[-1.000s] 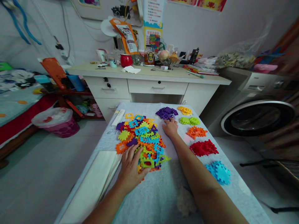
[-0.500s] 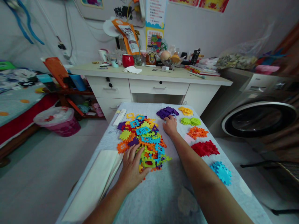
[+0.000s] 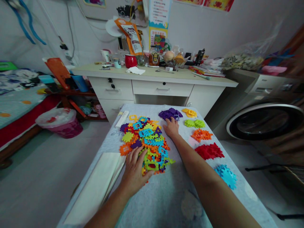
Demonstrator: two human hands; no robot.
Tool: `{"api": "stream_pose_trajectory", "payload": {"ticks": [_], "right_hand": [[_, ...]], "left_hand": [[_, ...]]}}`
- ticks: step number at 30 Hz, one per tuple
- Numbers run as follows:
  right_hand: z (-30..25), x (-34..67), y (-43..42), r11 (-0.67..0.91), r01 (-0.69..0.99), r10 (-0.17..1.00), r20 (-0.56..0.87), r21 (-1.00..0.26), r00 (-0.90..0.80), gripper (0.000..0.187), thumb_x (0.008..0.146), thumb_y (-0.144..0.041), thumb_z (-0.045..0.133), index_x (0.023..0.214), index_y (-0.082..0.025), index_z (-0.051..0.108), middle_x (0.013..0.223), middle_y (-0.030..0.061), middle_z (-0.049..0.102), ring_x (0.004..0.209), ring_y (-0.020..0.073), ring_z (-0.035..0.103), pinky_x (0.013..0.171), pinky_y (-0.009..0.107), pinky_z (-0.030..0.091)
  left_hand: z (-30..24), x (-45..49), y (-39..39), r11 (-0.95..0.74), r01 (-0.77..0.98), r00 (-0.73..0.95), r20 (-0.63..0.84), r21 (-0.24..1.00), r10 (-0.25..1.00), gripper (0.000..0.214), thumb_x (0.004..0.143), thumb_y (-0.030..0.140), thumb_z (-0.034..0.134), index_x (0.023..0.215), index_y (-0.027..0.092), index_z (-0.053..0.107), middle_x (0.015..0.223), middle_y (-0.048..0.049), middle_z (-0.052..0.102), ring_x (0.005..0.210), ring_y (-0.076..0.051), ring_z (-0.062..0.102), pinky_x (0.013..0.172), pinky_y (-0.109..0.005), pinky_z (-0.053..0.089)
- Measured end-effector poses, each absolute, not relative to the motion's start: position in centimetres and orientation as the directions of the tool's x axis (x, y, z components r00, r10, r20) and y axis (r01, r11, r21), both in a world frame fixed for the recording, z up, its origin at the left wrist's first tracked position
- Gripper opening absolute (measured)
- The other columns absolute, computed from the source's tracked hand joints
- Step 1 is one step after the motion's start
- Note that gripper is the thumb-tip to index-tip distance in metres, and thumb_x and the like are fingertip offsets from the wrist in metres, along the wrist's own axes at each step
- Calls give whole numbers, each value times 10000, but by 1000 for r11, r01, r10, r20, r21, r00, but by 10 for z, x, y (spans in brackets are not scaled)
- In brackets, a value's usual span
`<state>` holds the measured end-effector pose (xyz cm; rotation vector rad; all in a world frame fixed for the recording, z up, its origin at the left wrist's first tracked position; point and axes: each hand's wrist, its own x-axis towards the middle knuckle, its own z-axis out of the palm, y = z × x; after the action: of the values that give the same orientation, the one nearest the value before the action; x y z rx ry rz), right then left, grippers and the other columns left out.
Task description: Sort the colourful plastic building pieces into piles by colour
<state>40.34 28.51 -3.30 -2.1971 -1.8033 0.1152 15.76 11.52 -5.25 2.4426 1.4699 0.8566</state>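
A mixed heap of colourful plastic building pieces (image 3: 147,133) lies left of centre on the cloth-covered table. My left hand (image 3: 135,169) rests with fingers spread on the heap's near left edge, beside a green piece (image 3: 152,165). Farther off, my right hand (image 3: 171,127) is open at the near edge of a purple pile (image 3: 170,113), its fingertips at the pieces. Sorted piles run down the right side: yellow (image 3: 189,112), light green (image 3: 194,123), orange (image 3: 201,135), red (image 3: 209,151) and blue (image 3: 226,176).
Folded white cloth (image 3: 95,186) lies along the table's left edge, and a white strip-shaped object (image 3: 122,119) sits at the far left corner. Behind stands a white desk (image 3: 161,89) with jars and books. A washing machine (image 3: 266,120) is at right, a pink bin (image 3: 61,123) at left.
My right hand has drawn back slightly toward me from the purple pile, and its fingers have spread. My left hand stays put on the heap.
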Motion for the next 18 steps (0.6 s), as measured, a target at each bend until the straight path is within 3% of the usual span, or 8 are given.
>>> {"api": "stream_pose_trajectory", "payload": {"ticks": [18], "right_hand": [[-31,408,278,-112,929,977,131,-352,168,575,867,-303,553,1426,-206,461,1528,119,358,1344,304,381,1074,472,360]], "left_hand": [[-52,158,114,-494,750,341,382,440,859,715,751,447,697,1381,240,431,1450,-129,416,1369,-343,349,1125,-567,319]]}}
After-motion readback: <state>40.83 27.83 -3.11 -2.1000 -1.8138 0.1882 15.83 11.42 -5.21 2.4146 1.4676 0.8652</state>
